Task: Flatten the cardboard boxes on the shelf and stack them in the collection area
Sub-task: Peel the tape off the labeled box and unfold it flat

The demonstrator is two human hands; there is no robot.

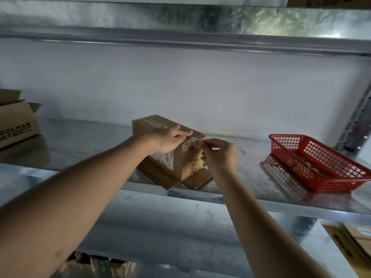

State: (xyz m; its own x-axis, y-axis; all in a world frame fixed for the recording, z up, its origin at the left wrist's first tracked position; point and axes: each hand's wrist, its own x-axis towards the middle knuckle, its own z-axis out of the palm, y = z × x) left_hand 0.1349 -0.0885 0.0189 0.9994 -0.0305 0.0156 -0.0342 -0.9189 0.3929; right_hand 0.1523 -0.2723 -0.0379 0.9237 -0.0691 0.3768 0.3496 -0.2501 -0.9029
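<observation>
Here the right hand (217,152) pinches tape on the "Alg"-marked box (176,155).

Single view only, head camera, wide-angle. Looks forward and slightly down into metal shelf (230,199), facing white back wall (180,87). Camera stands close, at arm's reach: both forearms enter from bottom edge toward picture centre. Underside of upper shelf (180,19) fills top. Lines bend at edges from wide lens. Lower shelf level shows at bottom. No second view, so nothing shared.
</observation>
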